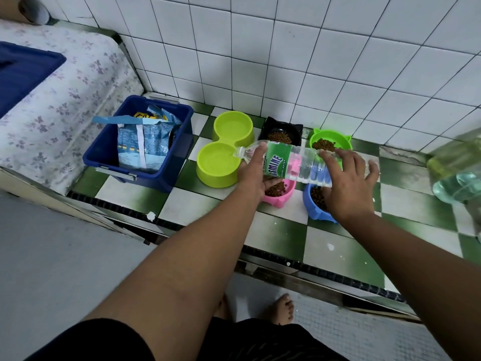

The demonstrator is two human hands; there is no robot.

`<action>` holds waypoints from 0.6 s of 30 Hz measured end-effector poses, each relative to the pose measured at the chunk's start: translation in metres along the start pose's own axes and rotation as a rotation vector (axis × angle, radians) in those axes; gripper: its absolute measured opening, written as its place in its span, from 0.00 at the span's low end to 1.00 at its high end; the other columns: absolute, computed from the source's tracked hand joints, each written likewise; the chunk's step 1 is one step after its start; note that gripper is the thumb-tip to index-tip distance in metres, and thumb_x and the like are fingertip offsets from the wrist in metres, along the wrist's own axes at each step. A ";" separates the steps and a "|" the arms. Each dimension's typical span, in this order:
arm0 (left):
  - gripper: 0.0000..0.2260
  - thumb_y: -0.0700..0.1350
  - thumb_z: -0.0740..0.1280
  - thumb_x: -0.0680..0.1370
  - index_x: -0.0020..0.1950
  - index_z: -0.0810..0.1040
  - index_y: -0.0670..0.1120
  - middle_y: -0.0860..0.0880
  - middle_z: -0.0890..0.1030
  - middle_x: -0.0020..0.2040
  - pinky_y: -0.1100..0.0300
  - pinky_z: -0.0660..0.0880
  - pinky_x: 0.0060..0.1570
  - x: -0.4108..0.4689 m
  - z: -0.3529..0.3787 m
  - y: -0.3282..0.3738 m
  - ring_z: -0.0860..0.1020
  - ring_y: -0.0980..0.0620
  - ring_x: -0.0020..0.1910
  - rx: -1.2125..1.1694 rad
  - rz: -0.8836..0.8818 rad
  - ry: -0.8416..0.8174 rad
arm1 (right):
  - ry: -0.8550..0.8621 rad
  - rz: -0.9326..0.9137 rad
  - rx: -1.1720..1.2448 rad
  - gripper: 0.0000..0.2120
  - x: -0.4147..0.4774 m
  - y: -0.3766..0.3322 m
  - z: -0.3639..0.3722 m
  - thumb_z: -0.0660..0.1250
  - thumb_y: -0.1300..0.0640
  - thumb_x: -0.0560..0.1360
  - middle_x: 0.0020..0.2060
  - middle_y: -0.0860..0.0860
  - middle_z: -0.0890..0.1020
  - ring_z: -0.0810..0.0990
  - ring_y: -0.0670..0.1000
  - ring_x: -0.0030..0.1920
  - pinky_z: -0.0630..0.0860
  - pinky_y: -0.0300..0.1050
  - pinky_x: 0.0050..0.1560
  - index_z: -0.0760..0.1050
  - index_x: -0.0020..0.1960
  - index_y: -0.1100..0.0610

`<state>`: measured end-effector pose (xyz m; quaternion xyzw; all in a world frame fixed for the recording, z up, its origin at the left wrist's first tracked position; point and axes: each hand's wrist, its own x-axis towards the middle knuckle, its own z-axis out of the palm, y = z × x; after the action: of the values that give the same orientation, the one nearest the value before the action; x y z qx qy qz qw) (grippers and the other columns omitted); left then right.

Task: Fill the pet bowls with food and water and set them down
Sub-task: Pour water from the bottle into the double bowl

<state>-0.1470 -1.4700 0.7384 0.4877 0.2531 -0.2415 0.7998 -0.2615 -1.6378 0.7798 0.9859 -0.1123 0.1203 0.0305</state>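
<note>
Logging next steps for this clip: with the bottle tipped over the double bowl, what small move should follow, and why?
Probably keep the water bottle tilted in both hands, left hand and right hand, until the near well of the lime double bowl fills. Its mouth sits over that well, water remains inside, and four bowls already hold kibble.

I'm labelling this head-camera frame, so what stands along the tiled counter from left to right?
Blue bin holding an opened pet food bag → lime double bowl → black bowl of kibble → green bowl of kibble. The pink and blue bowls sit nearer, under the tilted water bottle, so I leave them out.
</note>
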 end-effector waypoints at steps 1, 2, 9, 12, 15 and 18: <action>0.26 0.57 0.77 0.72 0.64 0.76 0.44 0.39 0.85 0.54 0.42 0.84 0.42 0.000 0.000 0.000 0.85 0.39 0.51 0.000 0.000 -0.001 | 0.002 -0.002 -0.003 0.43 0.000 0.000 0.000 0.76 0.61 0.63 0.70 0.56 0.67 0.62 0.59 0.72 0.53 0.67 0.71 0.63 0.74 0.48; 0.27 0.57 0.77 0.72 0.64 0.76 0.44 0.39 0.85 0.54 0.41 0.84 0.43 0.001 0.000 0.000 0.85 0.39 0.51 -0.001 0.000 -0.003 | 0.004 -0.005 -0.005 0.43 0.001 0.000 -0.001 0.76 0.61 0.63 0.70 0.56 0.67 0.62 0.59 0.72 0.53 0.67 0.71 0.63 0.74 0.48; 0.26 0.57 0.77 0.73 0.63 0.77 0.44 0.38 0.85 0.54 0.38 0.83 0.46 0.001 0.001 0.002 0.85 0.39 0.51 0.007 0.013 -0.007 | 0.004 0.000 -0.012 0.42 0.002 0.000 0.001 0.76 0.59 0.64 0.71 0.56 0.67 0.62 0.59 0.72 0.53 0.67 0.71 0.63 0.74 0.47; 0.27 0.57 0.77 0.72 0.64 0.77 0.43 0.39 0.85 0.53 0.38 0.84 0.45 0.000 0.001 0.005 0.85 0.39 0.50 0.006 0.015 -0.004 | 0.003 -0.002 -0.010 0.42 0.003 -0.002 0.000 0.76 0.59 0.65 0.71 0.56 0.67 0.62 0.59 0.72 0.53 0.67 0.71 0.63 0.74 0.47; 0.28 0.57 0.78 0.72 0.64 0.77 0.44 0.39 0.85 0.53 0.38 0.84 0.45 -0.002 0.000 0.007 0.85 0.40 0.49 0.001 0.020 0.007 | 0.000 -0.002 -0.006 0.42 0.004 -0.003 0.001 0.76 0.59 0.65 0.71 0.55 0.66 0.62 0.59 0.72 0.53 0.67 0.71 0.62 0.74 0.47; 0.28 0.57 0.78 0.72 0.65 0.75 0.43 0.39 0.85 0.53 0.41 0.84 0.44 -0.005 -0.001 0.008 0.85 0.39 0.49 0.003 0.027 0.012 | -0.005 0.004 0.000 0.42 0.004 -0.004 0.002 0.76 0.59 0.65 0.71 0.56 0.67 0.61 0.59 0.73 0.53 0.67 0.71 0.62 0.75 0.47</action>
<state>-0.1456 -1.4647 0.7464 0.4937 0.2509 -0.2283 0.8007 -0.2567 -1.6349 0.7782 0.9859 -0.1145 0.1180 0.0301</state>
